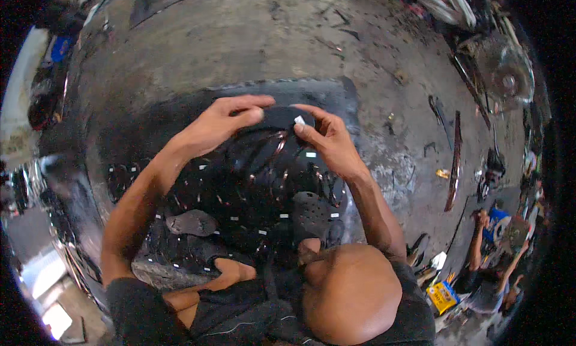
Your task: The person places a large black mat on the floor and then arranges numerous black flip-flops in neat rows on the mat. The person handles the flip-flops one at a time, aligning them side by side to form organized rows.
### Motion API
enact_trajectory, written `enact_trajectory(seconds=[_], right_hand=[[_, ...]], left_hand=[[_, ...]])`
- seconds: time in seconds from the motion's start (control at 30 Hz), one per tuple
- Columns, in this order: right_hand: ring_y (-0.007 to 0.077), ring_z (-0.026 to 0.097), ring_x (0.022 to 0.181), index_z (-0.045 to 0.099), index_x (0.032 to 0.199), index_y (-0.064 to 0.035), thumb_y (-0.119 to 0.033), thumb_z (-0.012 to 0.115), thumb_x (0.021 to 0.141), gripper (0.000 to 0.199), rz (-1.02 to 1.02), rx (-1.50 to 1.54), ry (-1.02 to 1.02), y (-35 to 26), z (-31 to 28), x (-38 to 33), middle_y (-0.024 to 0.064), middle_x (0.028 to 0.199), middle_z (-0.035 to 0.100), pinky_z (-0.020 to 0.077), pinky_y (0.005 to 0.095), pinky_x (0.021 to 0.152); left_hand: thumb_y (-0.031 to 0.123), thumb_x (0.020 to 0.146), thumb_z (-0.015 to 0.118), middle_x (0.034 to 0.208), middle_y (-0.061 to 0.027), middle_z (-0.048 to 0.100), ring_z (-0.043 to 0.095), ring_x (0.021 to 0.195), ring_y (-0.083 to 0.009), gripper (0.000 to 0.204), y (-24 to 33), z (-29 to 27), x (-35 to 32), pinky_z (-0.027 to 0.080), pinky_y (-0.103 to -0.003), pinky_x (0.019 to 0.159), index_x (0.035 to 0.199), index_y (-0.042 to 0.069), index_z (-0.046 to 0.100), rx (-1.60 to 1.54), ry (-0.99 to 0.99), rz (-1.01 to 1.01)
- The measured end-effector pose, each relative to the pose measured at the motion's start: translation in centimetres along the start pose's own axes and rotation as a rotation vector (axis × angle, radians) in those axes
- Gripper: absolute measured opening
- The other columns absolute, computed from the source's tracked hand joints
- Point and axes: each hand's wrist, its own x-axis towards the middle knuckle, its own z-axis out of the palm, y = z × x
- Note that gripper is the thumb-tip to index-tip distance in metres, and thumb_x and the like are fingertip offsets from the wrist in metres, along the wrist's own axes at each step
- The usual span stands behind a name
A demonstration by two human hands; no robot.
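Black rubbery sole [279, 118] pinched by the left hand [219, 124]; right hand [330, 143] fingertips grip its small white label [299, 120] above a dark pile [252, 190] dotted with white tags.

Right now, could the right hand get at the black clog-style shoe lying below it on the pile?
Probably yes. The right hand pinches a small white tag on a black piece also held by the left hand. The black clog lies uncovered beneath the right forearm, nothing between.
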Motion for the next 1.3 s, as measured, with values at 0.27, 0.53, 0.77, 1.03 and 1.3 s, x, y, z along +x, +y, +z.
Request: enact_trajectory(seconds=[0.27, 0.53, 0.77, 1.03, 1.3], right_hand=[[0.0144, 0.071, 0.098, 0.059, 0.146, 0.0007, -0.019, 0.072, 0.102, 0.050, -0.154, 0.217, 0.400, -0.3, -10.4, -2.4, 0.0078, 0.116, 0.075, 0.0586, 0.0281, 0.087], [0.0140, 0.069, 0.101, 0.062, 0.141, -0.0011, -0.019, 0.070, 0.104, 0.042, -0.053, 0.080, 0.483, 4.3, -12.7, -3.3, 0.0056, 0.116, 0.074, 0.0551, 0.0272, 0.088], [0.0126, 0.068, 0.087, 0.071, 0.122, -0.0017, -0.018, 0.085, 0.093, 0.036, 0.094, -0.281, 0.531, 13.7, -12.5, -2.5, 0.0063, 0.102, 0.075, 0.0532, 0.0268, 0.077], [0.0122, 0.068, 0.083, 0.073, 0.118, -0.0004, -0.017, 0.086, 0.092, 0.033, 0.110, -0.285, 0.528, 16.2, -13.7, -1.6, 0.0073, 0.096, 0.077, 0.0549, 0.0271, 0.073], [0.0243, 0.070, 0.090, 0.078, 0.105, -0.0017, -0.024, 0.089, 0.085, 0.032, 0.078, -0.559, 0.540, 16.1, -14.1, -2.6, 0.0112, 0.098, 0.075, 0.0574, 0.0384, 0.082]], left_hand=[[0.022, 0.093, 0.081, 0.116, -0.0115, 0.074, 0.072, 0.098, -0.0179, 0.049, 2.2, 5.1, 3.6, 0.059, -0.032, 0.088, 0.130, -0.007, 0.067, -0.180, 0.081, 0.005], [0.014, 0.084, 0.091, 0.118, -0.0233, 0.072, 0.074, 0.097, -0.0247, 0.061, -7.4, 6.2, 6.8, 0.065, -0.033, 0.073, 0.131, -0.008, 0.062, -0.029, 0.659, 0.123], [0.024, 0.080, 0.092, 0.106, -0.0211, 0.080, 0.078, 0.095, -0.0221, 0.046, -15.0, 6.5, 7.1, 0.062, -0.034, 0.079, 0.113, -0.005, 0.079, 0.260, 0.840, -0.033], [0.022, 0.078, 0.092, 0.106, -0.0202, 0.080, 0.079, 0.098, -0.0285, 0.042, -15.4, 6.7, 7.6, 0.059, -0.038, 0.092, 0.110, -0.003, 0.080, 0.445, 0.910, -0.016], [0.022, 0.079, 0.091, 0.101, -0.0233, 0.079, 0.078, 0.094, -0.0353, 0.035, -15.1, 6.1, 8.2, 0.060, -0.042, 0.084, 0.103, -0.001, 0.081, 0.653, 0.793, 0.045]])
